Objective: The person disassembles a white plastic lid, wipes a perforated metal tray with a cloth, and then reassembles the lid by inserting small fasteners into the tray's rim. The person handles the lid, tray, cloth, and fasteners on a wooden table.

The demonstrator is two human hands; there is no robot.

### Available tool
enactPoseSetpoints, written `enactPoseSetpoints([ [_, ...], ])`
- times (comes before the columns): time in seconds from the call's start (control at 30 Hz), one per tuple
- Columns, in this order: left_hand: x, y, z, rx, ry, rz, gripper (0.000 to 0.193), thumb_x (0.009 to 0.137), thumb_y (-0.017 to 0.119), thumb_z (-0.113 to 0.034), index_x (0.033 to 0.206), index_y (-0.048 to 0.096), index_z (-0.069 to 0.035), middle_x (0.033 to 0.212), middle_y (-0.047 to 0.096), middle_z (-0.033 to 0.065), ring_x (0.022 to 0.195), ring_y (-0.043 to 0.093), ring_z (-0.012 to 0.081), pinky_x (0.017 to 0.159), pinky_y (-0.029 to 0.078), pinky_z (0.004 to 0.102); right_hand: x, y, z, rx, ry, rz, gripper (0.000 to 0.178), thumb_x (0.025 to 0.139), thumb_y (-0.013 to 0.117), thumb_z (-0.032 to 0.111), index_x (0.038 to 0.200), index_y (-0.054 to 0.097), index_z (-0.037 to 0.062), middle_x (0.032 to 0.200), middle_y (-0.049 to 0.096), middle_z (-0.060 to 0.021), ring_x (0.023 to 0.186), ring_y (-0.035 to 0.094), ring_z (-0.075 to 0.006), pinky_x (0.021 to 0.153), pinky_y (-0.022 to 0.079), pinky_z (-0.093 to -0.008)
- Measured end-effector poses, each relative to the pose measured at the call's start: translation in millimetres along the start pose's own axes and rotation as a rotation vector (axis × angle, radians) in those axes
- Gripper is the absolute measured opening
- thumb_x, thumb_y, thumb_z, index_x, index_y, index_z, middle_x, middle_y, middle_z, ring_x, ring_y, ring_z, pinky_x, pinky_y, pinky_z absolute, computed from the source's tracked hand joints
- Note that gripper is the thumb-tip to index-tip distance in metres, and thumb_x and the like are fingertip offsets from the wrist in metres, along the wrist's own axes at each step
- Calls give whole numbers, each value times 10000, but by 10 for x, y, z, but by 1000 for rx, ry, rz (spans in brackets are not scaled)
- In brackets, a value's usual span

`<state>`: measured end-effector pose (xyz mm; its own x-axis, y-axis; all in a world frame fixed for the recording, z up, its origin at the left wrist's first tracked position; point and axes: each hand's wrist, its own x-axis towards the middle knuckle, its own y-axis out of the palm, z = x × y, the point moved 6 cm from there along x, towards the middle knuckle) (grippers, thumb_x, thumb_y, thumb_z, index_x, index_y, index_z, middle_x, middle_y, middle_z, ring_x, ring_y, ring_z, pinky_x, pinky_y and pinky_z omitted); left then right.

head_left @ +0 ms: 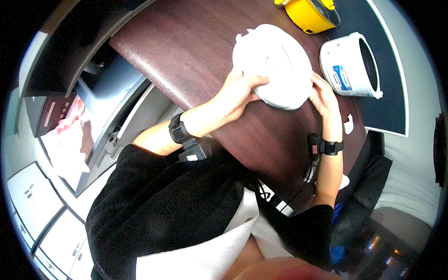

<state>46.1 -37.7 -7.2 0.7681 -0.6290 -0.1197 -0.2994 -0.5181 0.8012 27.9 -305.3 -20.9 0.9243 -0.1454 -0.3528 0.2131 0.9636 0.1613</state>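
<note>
A white, rounded plastic lid [285, 60] with small tabs on its far left edge is held above the dark brown tabletop [196, 51]. My left hand [240, 95] grips its near left rim, thumb on top and fingers tucked under. At the right rim my right hand [324, 97] has its fingers closed against the edge; its fingertips are partly hidden. Just right of the lid, a white round appliance body [343, 65] with a blue label shows its dark hollow opening toward the right.
Beyond the lid sits a yellow pot-like container [310, 16]. A small white piece [349, 124] lies by my right wrist. A dark panel with a white border [392, 102] runs along the right. Leftward are an open drawer [140, 109] and white cabinets [35, 198].
</note>
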Motion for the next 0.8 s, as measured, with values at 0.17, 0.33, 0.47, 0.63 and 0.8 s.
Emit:
enactPoseSetpoints([
  [0.17, -12, -149, -71, -15, -35, -73, 516, 869, 563, -37, 1333, 337, -38, 1259, 513, 132, 1143, 538, 235, 946, 485, 394, -57, 293, 104, -302, -19, -130, 407, 908, 600, 226, 1236, 508, 2, 1135, 600, -105, 1030, 572, -167, 853, 480, -316],
  [0.33, -40, -188, -1, -51, -5, -100, 500, 867, 557, -30, 1317, 340, -44, 1254, 509, 127, 1152, 527, 230, 948, 477, 406, -7, 413, 203, -522, -6, -127, 504, 895, 614, 291, 1290, 465, 16, 1116, 600, -72, 988, 561, -134, 812, 446, -265],
  [0.47, -116, -231, 66, -23, -16, -195, 493, 866, 571, -46, 1305, 347, -59, 1231, 514, 116, 1128, 533, 225, 938, 469, 404, 49, 397, 205, -536, 1, -155, 485, 900, 602, 254, 1293, 462, 5, 1122, 601, -80, 1002, 556, -136, 841, 436, -271],
  [0.63, -148, -278, 35, -29, -66, -210, 509, 864, 601, -107, 1306, 353, -55, 1211, 518, 122, 1097, 540, 216, 876, 479, 366, 111, 497, 268, -503, -82, -178, 443, 908, 586, 229, 1282, 497, 8, 1090, 599, -51, 943, 523, -116, 875, 406, -262],
  [0.8, -174, -337, 39, 22, -104, -246, 458, 884, 587, -141, 1291, 383, -89, 1180, 539, 92, 1030, 548, 191, 851, 455, 352, 168, 555, 270, -538, -103, -181, 448, 911, 586, 221, 1289, 490, 1, 1132, 594, -63, 963, 531, -128, 880, 410, -259],
])
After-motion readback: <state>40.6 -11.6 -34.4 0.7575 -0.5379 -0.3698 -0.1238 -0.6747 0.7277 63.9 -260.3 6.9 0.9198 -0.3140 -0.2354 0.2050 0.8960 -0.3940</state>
